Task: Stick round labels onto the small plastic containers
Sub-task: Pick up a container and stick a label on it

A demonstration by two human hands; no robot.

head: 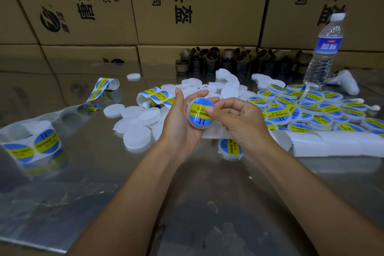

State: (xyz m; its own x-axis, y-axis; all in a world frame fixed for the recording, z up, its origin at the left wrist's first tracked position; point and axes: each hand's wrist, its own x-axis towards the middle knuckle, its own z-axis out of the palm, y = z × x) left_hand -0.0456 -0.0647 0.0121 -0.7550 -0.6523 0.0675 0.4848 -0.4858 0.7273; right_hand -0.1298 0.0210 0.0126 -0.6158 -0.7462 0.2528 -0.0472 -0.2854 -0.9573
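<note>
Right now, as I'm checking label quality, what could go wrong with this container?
The right hand thumbs only one edge of the label on the container held by the left hand, so it may crease. The unlabelled pile lies beside the labelled pile; unfinished ones could get mixed in.

A packing storeroom: stacked cardboard cartons (187,4) wall a steel worktable (83,183) heaped with labelled containers (311,110)

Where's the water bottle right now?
In the head view, the water bottle stands upright at the far right of the table, just behind the pile of labelled containers and beside a white controller.
</note>
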